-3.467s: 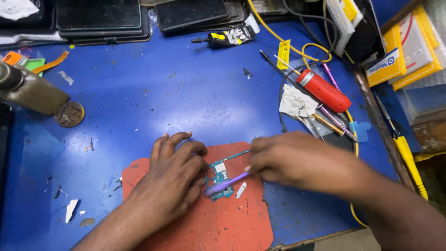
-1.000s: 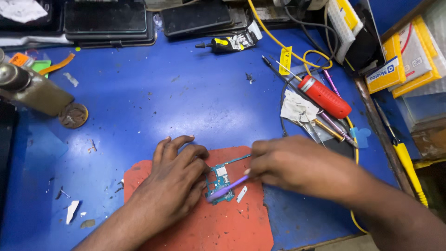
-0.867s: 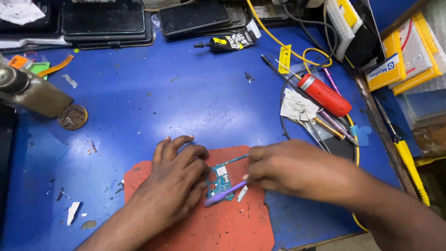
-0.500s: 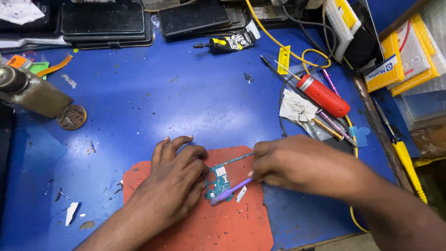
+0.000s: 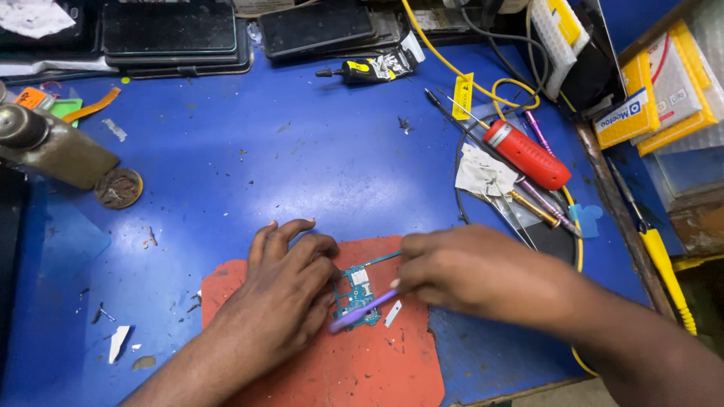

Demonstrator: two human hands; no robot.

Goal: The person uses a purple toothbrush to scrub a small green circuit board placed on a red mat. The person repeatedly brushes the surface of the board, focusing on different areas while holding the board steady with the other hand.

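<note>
Your two hands work on a small circuit board on the red mat.

The blue table [image 5: 249, 166] carries the red mat [image 5: 362, 369] near its front edge. Your left hand [image 5: 283, 298] lies flat on the mat, fingers pressing the left side of the green circuit board [image 5: 356, 290]. Your right hand [image 5: 471, 271] is clenched around a thin purple tool [image 5: 362, 310], whose tip lies across the board.

A scuffed blue workbench [image 5: 302, 166] with a wooden edge strip [image 5: 615, 218], evenly lit.
</note>
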